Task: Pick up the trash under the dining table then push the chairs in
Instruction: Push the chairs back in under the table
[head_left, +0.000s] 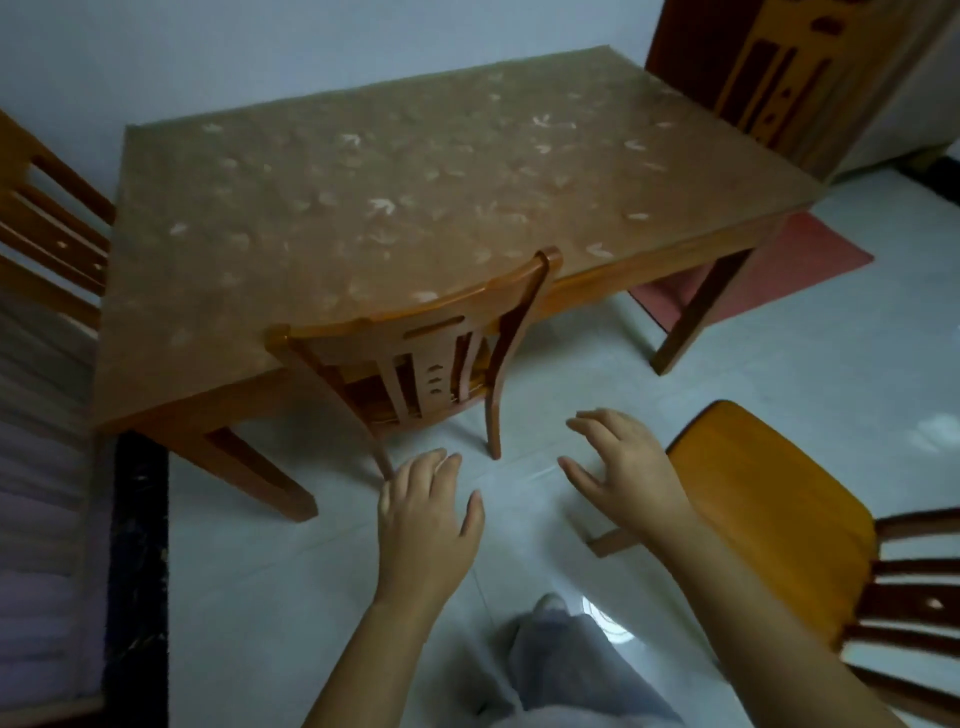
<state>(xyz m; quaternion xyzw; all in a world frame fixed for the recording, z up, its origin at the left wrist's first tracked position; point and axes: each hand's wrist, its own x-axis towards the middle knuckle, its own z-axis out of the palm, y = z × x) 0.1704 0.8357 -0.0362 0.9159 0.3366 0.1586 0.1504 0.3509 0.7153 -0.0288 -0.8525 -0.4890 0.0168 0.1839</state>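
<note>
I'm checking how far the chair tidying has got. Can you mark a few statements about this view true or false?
1. The left hand and the right hand hold nothing. True.
2. The near chair has its seat tucked under the table. True.
3. The right chair is pushed in under the table. False: it stands out on the open floor, away from the table.
4. The mat by the far table leg is blue. False: it is red.
</note>
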